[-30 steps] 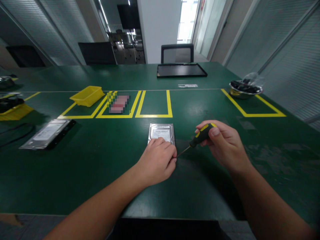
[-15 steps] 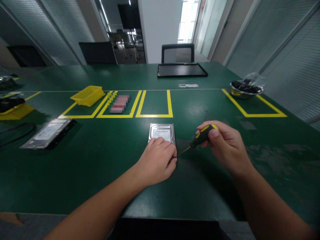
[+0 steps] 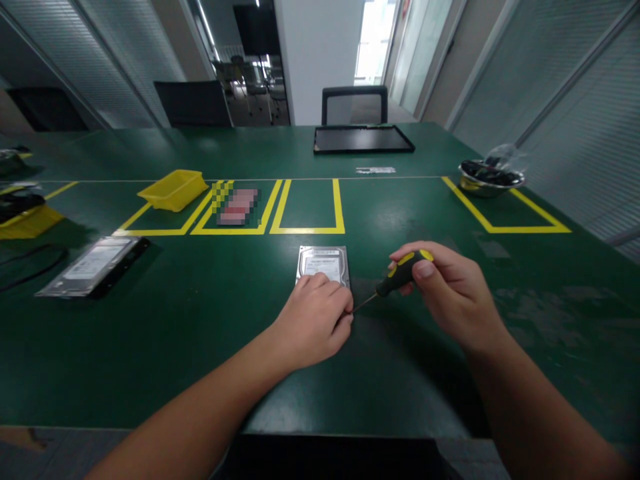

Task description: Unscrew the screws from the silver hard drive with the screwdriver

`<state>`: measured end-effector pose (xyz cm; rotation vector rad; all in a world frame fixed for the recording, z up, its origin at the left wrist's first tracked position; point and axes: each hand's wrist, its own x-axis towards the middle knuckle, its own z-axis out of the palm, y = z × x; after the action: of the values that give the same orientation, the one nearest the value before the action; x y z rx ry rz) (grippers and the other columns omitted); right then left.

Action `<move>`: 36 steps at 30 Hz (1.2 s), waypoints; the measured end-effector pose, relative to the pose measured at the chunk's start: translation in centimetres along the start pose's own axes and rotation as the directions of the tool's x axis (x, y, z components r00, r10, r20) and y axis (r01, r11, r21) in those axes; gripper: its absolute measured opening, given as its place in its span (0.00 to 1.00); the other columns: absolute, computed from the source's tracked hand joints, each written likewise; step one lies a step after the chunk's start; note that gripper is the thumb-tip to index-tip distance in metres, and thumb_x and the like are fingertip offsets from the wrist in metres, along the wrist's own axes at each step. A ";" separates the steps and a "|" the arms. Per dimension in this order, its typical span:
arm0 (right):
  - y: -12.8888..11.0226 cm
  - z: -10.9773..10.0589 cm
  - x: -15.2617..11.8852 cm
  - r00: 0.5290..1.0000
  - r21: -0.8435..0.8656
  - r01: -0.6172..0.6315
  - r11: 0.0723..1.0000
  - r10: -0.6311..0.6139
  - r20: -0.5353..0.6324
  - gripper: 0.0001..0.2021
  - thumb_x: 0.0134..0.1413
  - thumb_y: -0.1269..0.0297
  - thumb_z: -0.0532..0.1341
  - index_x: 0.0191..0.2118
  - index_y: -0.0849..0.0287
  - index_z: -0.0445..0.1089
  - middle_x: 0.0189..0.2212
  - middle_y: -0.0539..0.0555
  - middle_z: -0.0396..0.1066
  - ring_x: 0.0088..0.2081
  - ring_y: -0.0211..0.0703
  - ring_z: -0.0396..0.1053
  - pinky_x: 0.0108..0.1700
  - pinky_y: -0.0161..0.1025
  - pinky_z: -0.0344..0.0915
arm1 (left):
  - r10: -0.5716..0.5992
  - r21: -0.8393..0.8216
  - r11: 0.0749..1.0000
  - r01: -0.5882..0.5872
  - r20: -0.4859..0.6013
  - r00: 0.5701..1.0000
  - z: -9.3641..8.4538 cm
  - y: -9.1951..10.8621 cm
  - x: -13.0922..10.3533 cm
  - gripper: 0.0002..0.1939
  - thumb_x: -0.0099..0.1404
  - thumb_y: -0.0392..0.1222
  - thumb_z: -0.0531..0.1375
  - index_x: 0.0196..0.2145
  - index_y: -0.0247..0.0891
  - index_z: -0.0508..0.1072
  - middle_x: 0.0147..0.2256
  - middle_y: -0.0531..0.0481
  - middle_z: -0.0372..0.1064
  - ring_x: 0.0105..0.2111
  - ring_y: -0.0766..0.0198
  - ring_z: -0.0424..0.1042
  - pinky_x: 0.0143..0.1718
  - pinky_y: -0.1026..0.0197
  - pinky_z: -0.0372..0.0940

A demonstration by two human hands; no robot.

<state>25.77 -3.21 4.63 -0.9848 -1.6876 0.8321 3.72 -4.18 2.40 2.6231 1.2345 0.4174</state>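
The silver rectangular hard drive [image 3: 323,259] lies flat, long axis toward the far edge of the green bench [image 3: 200,373], well apart from the near edge. The left hand [image 3: 317,323] is closed over its near part. The right hand [image 3: 453,290] grips the black-and-yellow screwdriver [image 3: 404,272], slanting down-left toward the left fingertips.

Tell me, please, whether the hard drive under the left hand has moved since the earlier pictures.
No, the hard drive shows no shift in any direction against the yellow tape outline just beyond it.
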 end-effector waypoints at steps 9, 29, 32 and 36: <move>-0.5 0.0 0.4 1.000 -0.045 -0.014 0.999 0.015 0.021 0.12 0.65 0.57 0.55 0.43 0.58 0.70 0.32 0.51 0.68 0.27 0.32 0.66 0.28 0.32 0.63 | -0.002 -0.009 1.000 0.002 0.002 1.000 0.1 0.0 0.0 0.03 0.63 0.40 0.57 0.34 0.39 0.69 0.33 0.49 0.69 0.40 0.53 0.62 0.42 0.52 0.56; -1.6 0.0 1.1 0.978 -0.221 0.182 0.958 -0.154 0.138 0.10 0.66 0.61 0.55 0.44 0.60 0.70 0.33 0.50 0.68 0.31 0.32 0.66 0.34 0.31 0.62 | 0.030 0.024 0.999 -0.030 0.000 1.000 0.2 -0.1 0.0 0.04 0.63 0.41 0.57 0.35 0.39 0.69 0.34 0.48 0.69 0.41 0.53 0.62 0.42 0.52 0.56; -2.5 0.0 1.2 0.959 -0.288 0.253 0.924 -0.199 0.202 0.10 0.65 0.62 0.55 0.44 0.61 0.69 0.35 0.51 0.69 0.35 0.34 0.67 0.38 0.32 0.62 | 0.040 0.036 0.999 -0.040 0.004 0.999 0.2 -0.1 0.0 0.04 0.63 0.41 0.57 0.35 0.39 0.69 0.34 0.48 0.69 0.41 0.53 0.63 0.43 0.52 0.57; -3.7 0.1 1.0 0.938 -0.312 0.293 0.904 -0.208 0.279 0.09 0.64 0.64 0.56 0.45 0.61 0.68 0.36 0.51 0.69 0.37 0.35 0.67 0.40 0.33 0.61 | 0.043 0.042 0.998 -0.044 0.005 0.999 0.4 -0.1 0.0 0.04 0.64 0.41 0.57 0.35 0.39 0.69 0.34 0.48 0.69 0.41 0.53 0.63 0.44 0.51 0.57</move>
<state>24.61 -3.90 8.23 -0.8953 -2.1740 0.5000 3.75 -4.14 2.00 2.6891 1.1998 0.3974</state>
